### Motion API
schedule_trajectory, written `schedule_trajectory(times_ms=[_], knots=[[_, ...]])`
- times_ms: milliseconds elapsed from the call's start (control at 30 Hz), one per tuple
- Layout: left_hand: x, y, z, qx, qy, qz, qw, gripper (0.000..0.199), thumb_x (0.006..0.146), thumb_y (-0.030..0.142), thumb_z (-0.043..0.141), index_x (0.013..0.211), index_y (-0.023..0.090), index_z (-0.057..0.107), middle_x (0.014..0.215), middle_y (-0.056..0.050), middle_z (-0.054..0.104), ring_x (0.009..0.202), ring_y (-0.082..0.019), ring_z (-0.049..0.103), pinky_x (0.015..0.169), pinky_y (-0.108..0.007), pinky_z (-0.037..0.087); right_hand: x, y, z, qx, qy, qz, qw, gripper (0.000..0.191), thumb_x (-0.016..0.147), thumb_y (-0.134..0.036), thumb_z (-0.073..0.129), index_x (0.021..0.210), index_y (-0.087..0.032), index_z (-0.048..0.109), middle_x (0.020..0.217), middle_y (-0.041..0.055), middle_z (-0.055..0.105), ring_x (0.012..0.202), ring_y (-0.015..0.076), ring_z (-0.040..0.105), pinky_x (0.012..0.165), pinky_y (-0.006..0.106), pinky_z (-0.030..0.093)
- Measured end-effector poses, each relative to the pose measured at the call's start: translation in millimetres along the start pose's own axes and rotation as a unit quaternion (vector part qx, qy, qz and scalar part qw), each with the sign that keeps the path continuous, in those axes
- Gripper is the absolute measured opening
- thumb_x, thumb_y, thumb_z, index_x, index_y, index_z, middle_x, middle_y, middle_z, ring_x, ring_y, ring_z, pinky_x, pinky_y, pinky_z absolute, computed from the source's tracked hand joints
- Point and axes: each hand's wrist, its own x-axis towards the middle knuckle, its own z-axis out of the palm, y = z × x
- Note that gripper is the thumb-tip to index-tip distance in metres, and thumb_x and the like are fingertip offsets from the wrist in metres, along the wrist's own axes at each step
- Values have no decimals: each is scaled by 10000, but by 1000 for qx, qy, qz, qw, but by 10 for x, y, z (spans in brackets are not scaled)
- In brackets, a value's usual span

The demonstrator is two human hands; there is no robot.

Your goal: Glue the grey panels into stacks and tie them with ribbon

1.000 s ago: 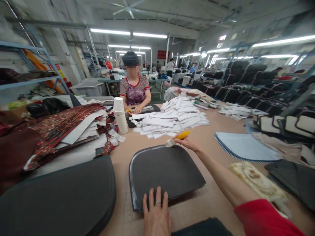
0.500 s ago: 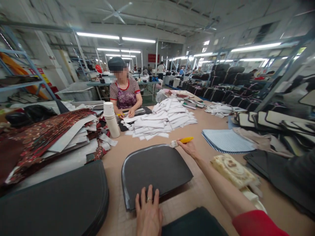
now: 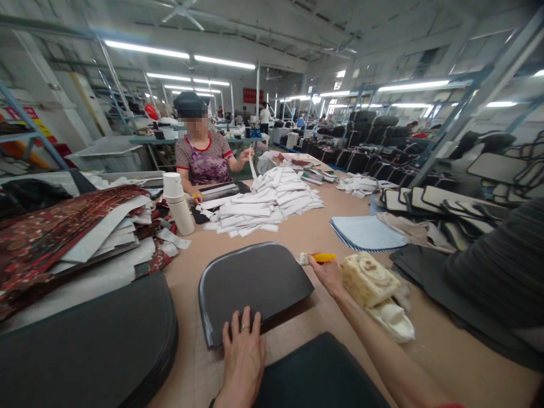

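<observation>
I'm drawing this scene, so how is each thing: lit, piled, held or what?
Left hand: fingers spread, on the grey panel
Right hand: closed on the brush
Brush: held, bristles pointing left
Grey panel: lying down, pale streak along its left edge
White strips: heaped
Patterned cloth: layered
Ceiling lights: lit

Left hand [image 3: 242, 360]: slim metallic ring [image 3: 245, 327], middle finger [image 3: 246, 315]; dark band [image 3: 212, 403] at wrist [image 3: 232, 395], mostly out of view. Right hand [image 3: 326, 273]: bare forearm [image 3: 378, 348] behind; sliver of red sleeve [image 3: 452, 406] farther back.
</observation>
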Motion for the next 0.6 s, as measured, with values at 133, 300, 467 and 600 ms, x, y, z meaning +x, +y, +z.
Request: schedule_trajectory(times_ms=[133, 300, 467, 600], knots=[[0, -26, 7, 3, 6, 11, 1000, 464, 792, 168, 458, 1241, 260, 530, 1348, -63, 477, 1242, -305, 392, 1015, -498, 290, -253, -68, -163, -12, -5, -1, 1000, 310, 772, -459, 484, 787, -198, 651, 736, 54, 679, 699, 228, 630, 647, 315, 458], [-23, 3, 0, 1, 20, 23, 1000, 451, 801, 164, 436, 1234, 240, 540, 1336, -76, 487, 1228, -317, 405, 997, -505, 310, -690, -114, -389, -23, 1, 12, 1000, 307, 780, -479, 499, 797, -210, 646, 786, 54, 677, 749, 237, 622, 717, 349, 466], [60, -84, -136, -67, 29, 14, 997, 394, 833, 184, 401, 1182, 196, 582, 1293, -102, 521, 1199, -316, 435, 1001, -499, 327, -1138, -305, -656, -34, 42, 14, 998, 314, 774, -505, 498, 802, -229, 645, 830, 63, 666, 835, 256, 605, 814, 373, 447], [221, -503, -405, -214, 42, -13, 976, 447, 848, 124, 283, 1240, 105, 498, 1224, -125, 552, 1138, -196, 495, 1003, -339, 372, -1240, -588, -662, 14, 41, 44, 998, 352, 740, -521, 547, 861, -205, 646, 738, 46, 623, 728, 230, 581, 743, 355, 459]])
